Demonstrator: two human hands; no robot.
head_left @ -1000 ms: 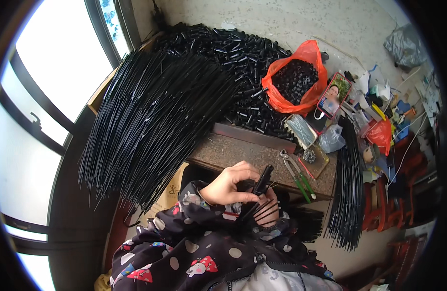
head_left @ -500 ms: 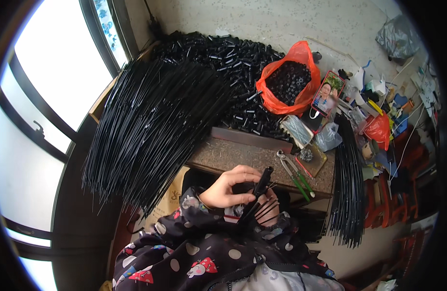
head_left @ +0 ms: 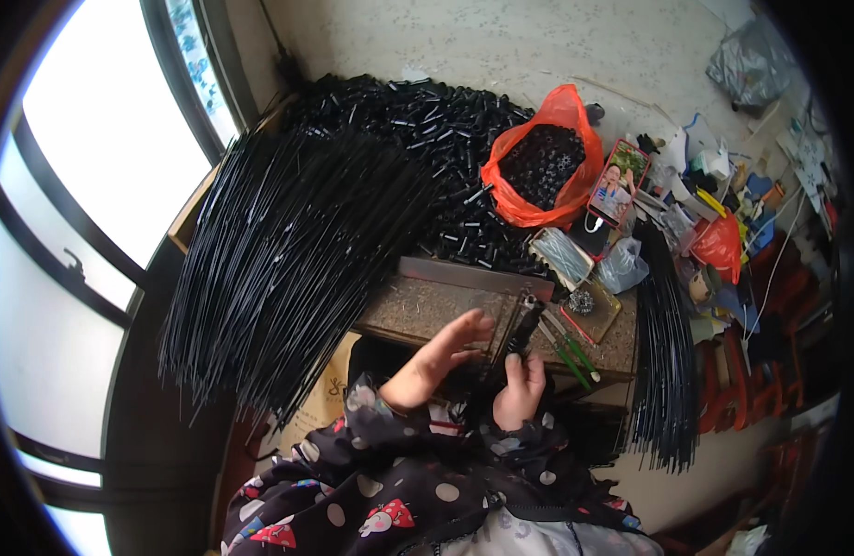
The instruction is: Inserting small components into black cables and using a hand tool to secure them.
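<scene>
My right hand (head_left: 520,394) is closed around a short bundle of thin black rods (head_left: 515,338) that sticks up over the near edge of a small worn work table (head_left: 427,310). My left hand (head_left: 441,357) hovers just left of the bundle with fingers spread, holding nothing. A large fan of long black rods (head_left: 288,250) lies to the left. Behind the table sits a heap of small black tubes (head_left: 427,130).
An orange plastic bag (head_left: 543,167) full of small black parts stands at the back. Green-handled pliers (head_left: 566,347) lie on the table's right side. More black rods (head_left: 663,352) hang at the right. Clutter fills the right side; windows (head_left: 94,167) are at left.
My left hand has let go of the bundle and opened, moving up and left. My right hand still grips the rods, now held more upright against the table edge.
</scene>
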